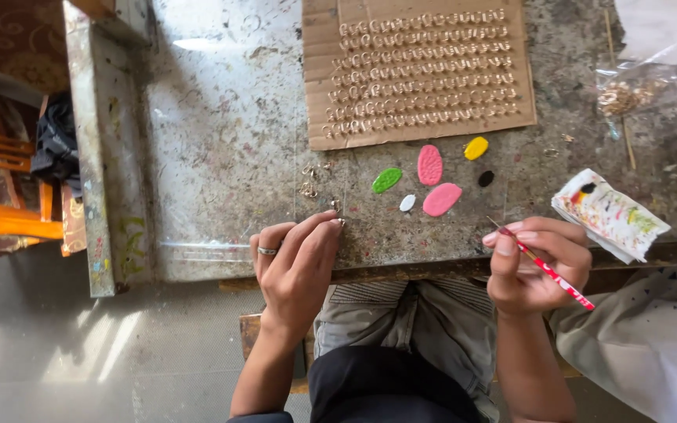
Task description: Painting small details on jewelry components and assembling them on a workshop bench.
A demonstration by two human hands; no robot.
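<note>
Metal ring piece [341, 222] is pinched by the left hand [295, 266] at the counter [221, 157]; a red brush [546, 270] is gripped in the right hand [538, 262], below paint blobs [430, 164].

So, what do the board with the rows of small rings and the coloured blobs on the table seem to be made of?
The board looks like brown corrugated cardboard: matte, with torn, rough edges. The rings on it look like thin pale metal, since they glint; the exact metal is unclear. The coloured blobs seem to be wet paint or a soft paste, slightly glossy with textured tops; the look leaves it open.
</note>
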